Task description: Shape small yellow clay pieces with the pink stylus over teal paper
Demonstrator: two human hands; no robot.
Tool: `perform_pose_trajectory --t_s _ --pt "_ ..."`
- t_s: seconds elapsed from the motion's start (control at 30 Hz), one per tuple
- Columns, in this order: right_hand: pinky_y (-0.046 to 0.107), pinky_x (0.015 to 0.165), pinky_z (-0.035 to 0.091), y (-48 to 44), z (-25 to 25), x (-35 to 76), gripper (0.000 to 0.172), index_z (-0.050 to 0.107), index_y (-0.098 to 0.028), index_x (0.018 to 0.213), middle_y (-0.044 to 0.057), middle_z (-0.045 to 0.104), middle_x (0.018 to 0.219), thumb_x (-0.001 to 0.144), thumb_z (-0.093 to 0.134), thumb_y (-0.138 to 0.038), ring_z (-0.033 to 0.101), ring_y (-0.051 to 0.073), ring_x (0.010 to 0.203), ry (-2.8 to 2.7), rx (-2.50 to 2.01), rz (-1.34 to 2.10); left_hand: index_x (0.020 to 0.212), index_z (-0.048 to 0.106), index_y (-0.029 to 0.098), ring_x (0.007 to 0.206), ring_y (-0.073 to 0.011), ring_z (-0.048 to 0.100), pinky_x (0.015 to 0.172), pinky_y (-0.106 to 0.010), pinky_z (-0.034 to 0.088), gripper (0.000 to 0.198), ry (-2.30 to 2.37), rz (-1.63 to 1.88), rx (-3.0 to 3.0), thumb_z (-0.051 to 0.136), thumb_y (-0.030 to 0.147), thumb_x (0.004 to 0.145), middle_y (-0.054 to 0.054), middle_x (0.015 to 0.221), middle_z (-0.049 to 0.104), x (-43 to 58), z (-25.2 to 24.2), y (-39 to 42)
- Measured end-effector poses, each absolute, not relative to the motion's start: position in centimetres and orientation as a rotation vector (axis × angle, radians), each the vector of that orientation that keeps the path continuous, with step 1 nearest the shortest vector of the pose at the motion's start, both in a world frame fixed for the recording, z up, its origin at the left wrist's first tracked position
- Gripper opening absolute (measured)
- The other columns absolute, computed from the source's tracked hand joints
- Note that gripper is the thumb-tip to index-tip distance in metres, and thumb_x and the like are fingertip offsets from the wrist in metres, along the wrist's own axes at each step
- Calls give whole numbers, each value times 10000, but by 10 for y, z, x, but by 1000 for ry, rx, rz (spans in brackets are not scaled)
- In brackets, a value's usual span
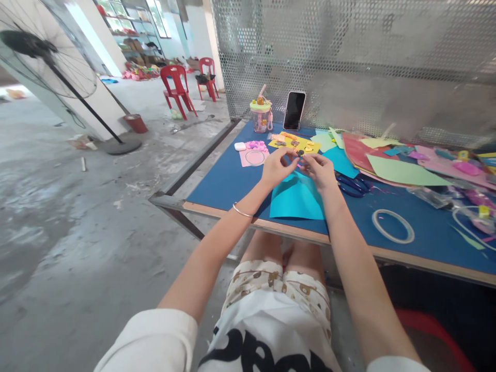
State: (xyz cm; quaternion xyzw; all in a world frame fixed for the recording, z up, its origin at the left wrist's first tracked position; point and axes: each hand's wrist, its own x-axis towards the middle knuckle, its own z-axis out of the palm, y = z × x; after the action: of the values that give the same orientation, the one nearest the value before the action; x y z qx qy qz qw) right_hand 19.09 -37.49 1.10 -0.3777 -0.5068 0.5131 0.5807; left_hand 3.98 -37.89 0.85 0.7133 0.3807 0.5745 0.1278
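Observation:
My left hand (276, 168) and my right hand (319, 169) meet above the table, fingertips pinched together. Between them is a small dark piece (300, 153), too small to make out in kind. Below the hands lies a bright blue sheet of paper (296, 201), near the table's front edge. Just beyond my fingers, a yellow card (315, 147) bears several small orange, yellow and brown pieces. To the left, a pink card (244, 159) carries small pink-purple pieces and a clear ring. Scissors (354, 187) with dark blue handles rest right of my right hand.
A phone (294, 110) leans upright at the back, beside a clear lidded cup (261, 118). Coloured paper sheets (406, 169) and a tape roll (393, 226) lie to the right. A perforated metal panel (349, 62) stands behind. A fan (29, 44) and red chairs (177, 85) stand left.

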Motion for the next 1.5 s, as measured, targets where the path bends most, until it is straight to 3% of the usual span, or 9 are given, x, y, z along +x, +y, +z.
perform_pose_trajectory --t_s 0.13,0.37,0.87,1.37,1.5 --pt "240 616 553 -376 11 189 339 691 -208 749 -25 661 674 554 801 -463 607 85 560 -1168 -861 1214 825 641 146 654 -96 603 572 -195 473 112 1045 1657 1955 640 239 765 -33 811 678 43 9 -377" --pt "272 611 559 -372 8 188 400 692 -194 750 3 686 713 557 765 -536 607 111 563 -1223 -937 1063 884 677 149 448 -49 536 414 -177 429 219 1032 1523 1753 655 332 767 -35 855 703 43 6 -376" --pt "273 537 534 -373 6 188 353 702 -184 735 24 699 683 648 712 -526 631 145 523 -1371 -964 797 834 698 137 447 -63 525 387 -183 396 329 997 1460 1608 686 449 728 -33 717 688 41 2 -371" --pt "272 536 539 -371 5 188 352 708 -192 767 12 699 696 619 727 -511 612 128 517 -1361 -957 892 767 638 156 427 -59 505 364 -196 373 213 1006 1486 1585 672 363 733 2 705 646 43 -3 -364" --pt "259 539 544 -372 8 188 355 707 -193 744 11 695 687 596 746 -514 609 119 521 -1304 -958 955 834 644 159 433 -52 496 378 -199 383 221 1011 1534 1609 644 370 770 -12 773 659 42 1 -367"
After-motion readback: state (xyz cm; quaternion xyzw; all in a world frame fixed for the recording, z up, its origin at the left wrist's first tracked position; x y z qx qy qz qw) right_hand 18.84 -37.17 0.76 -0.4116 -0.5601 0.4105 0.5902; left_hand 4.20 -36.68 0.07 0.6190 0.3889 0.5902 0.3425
